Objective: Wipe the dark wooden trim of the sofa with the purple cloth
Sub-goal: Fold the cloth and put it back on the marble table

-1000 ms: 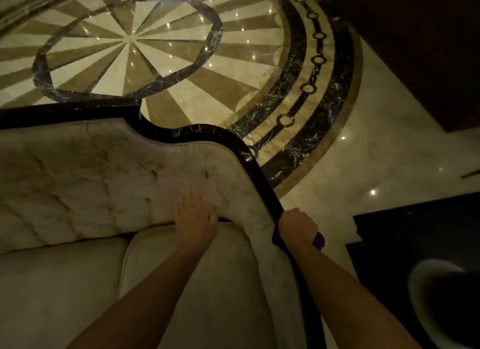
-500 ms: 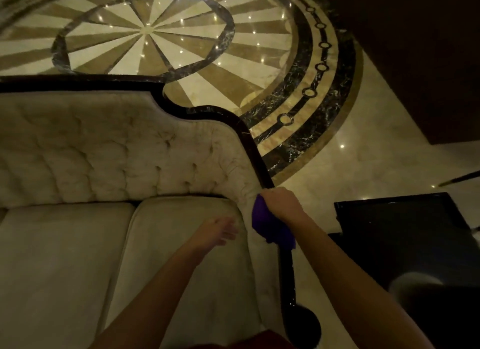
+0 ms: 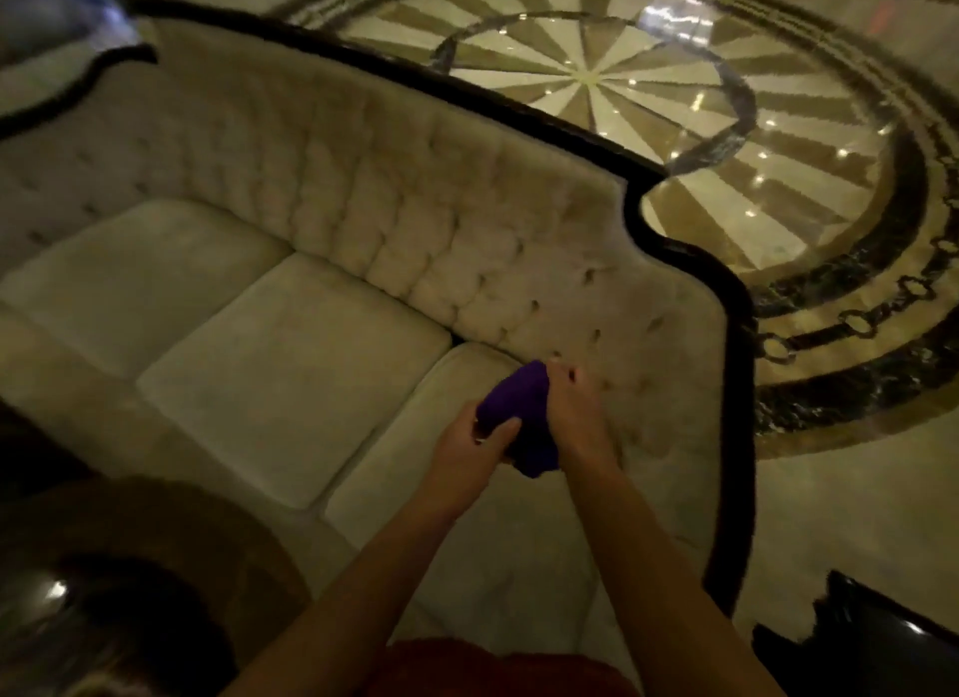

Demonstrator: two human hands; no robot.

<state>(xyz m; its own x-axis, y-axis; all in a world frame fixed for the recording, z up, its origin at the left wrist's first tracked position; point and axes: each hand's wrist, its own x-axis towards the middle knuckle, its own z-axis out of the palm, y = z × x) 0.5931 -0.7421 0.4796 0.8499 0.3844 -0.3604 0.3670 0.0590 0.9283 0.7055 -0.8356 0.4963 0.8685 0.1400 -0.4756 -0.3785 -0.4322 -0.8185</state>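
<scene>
The purple cloth point(image 3: 524, 416) is bunched between both hands, above the right seat cushion of the cream tufted sofa point(image 3: 290, 354). My left hand point(image 3: 475, 450) pinches its lower left side. My right hand point(image 3: 576, 405) grips its right side from above. The dark wooden trim point(image 3: 739, 385) curves along the top of the backrest and down the right arm of the sofa, well to the right of both hands. Neither hand touches the trim.
A patterned marble floor point(image 3: 700, 125) lies behind and to the right of the sofa. A dark glossy table point(image 3: 877, 639) stands at the bottom right. A round brown table point(image 3: 119, 566) sits at the bottom left.
My right hand has lifted the cloth off the right arm trim and brought it left over the seat. My left hand has come up and taken hold of the cloth too. The view has swung left.
</scene>
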